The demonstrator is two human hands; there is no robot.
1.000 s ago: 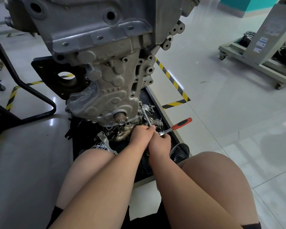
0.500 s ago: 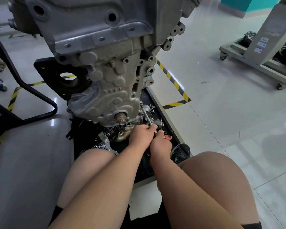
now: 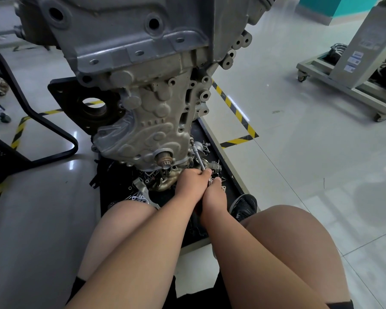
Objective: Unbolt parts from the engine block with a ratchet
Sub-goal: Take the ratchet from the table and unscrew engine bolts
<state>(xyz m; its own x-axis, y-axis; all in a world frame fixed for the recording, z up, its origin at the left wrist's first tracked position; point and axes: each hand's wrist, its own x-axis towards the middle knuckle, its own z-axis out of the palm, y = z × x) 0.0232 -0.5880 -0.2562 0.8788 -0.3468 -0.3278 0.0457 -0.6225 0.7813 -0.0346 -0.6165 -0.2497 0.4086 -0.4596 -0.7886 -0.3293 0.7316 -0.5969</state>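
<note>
A large grey engine block (image 3: pixel 143 85) stands upright over a black tray (image 3: pixel 230 175). A thin silver extension bar (image 3: pixel 197 156) of the ratchet runs from the block's lower right edge down to my hands. My left hand (image 3: pixel 193 182) grips the bar's lower end by the ratchet head. Pressed against it on the right, my right hand (image 3: pixel 214 195) curls round the ratchet's handle. The handle itself is hidden under that hand. A crankshaft stub (image 3: pixel 164 158) sticks out near the block's bottom.
Loose metal parts (image 3: pixel 143 190) and bolts lie in the tray under the block. My knees and a black shoe (image 3: pixel 243 206) frame the tray. A black chair frame (image 3: pixel 42 130) stands left, a wheeled grey stand (image 3: pixel 354 70) far right, and yellow-black tape (image 3: pixel 234 112) marks the floor.
The ratchet's red handle swung from pointing out to the right down toward me and is now hidden under my right hand. My left hand stayed on the bar.
</note>
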